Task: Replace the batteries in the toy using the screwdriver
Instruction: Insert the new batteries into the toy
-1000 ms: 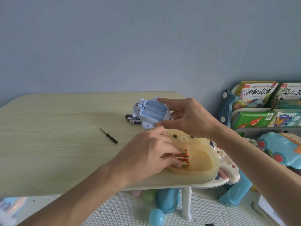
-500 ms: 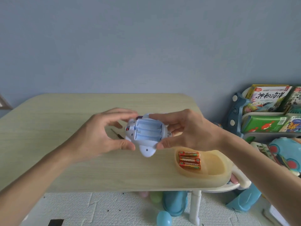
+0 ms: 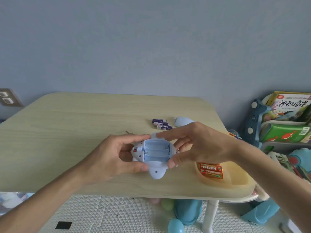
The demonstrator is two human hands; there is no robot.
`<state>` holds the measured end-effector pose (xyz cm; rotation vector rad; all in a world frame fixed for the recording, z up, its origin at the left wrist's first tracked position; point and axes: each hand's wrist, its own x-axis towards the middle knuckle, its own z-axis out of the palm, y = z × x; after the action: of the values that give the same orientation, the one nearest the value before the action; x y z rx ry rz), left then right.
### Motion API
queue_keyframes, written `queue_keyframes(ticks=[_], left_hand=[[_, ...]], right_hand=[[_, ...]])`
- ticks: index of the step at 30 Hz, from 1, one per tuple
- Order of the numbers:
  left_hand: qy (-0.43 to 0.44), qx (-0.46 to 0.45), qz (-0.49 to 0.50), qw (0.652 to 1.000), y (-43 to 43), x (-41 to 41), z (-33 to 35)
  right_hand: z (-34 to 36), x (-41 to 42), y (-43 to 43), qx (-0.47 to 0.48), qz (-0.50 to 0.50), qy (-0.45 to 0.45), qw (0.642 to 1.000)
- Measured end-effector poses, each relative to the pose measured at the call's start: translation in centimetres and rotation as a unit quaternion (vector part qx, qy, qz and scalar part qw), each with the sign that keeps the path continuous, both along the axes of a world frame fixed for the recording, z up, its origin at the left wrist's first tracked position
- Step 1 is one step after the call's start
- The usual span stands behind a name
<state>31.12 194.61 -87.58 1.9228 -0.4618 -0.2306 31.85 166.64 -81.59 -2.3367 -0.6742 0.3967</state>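
Observation:
A pale blue toy [image 3: 154, 158] is held belly-up above the table between both hands, its battery bay open and holding no batteries. My left hand [image 3: 111, 157] grips its left side and my right hand [image 3: 196, 145] grips its right side. Three orange batteries [image 3: 211, 170] lie in a yellow tray [image 3: 239, 180] at the table's right front. Three purple batteries [image 3: 162, 124] lie on the table behind the toy. Next to them lies the pale blue battery cover [image 3: 182, 121]. Only the tip of the screwdriver [image 3: 127, 132] shows behind my left hand.
The wooden table [image 3: 67, 140] has a rounded front-right corner close to the tray. A shelf of books [image 3: 286, 123] and blue toys stand to the right. Balls and a blue stool sit on the floor mat under the table.
One second ago my left hand was in the tray at the orange batteries. It has come away with nothing in it and now grips the toy, which has moved down towards me.

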Motion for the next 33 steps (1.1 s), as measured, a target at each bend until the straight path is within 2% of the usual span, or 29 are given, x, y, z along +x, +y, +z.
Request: queue_keyframes(ticks=[2, 5, 7, 13, 21, 28, 33], left_hand=[[-0.005, 0.003, -0.002, 1.000, -0.1, -0.1, -0.1], [-0.006, 0.008, 0.001, 1.000, -0.3, 0.0, -0.3], [-0.004, 0.003, -0.001, 1.000, -0.2, 0.2, -0.6], [0.004, -0.012, -0.002, 1.000, 0.1, 0.2, -0.9], [0.019, -0.028, -0.013, 0.999, 0.0, 0.2, -0.6], [0.012, -0.026, -0.013, 1.000, 0.1, 0.2, -0.7], [0.010, -0.036, -0.015, 0.999, 0.0, 0.3, -0.7]], right_hand=[[1.3, 1.4, -0.2, -0.012, -0.034, -0.026, 0.999], [2.6, 5.1, 0.0, -0.057, -0.097, -0.146, 0.983], [2.4, 8.0, 0.7, -0.090, -0.117, -0.187, 0.971], [0.0, 13.5, 4.5, -0.169, -0.085, -0.160, 0.969], [-0.8, 14.9, 5.9, -0.221, -0.038, -0.153, 0.962], [1.8, 11.5, 4.7, -0.159, -0.054, -0.234, 0.958], [3.2, 5.9, 2.2, -0.139, -0.001, -0.211, 0.968]])
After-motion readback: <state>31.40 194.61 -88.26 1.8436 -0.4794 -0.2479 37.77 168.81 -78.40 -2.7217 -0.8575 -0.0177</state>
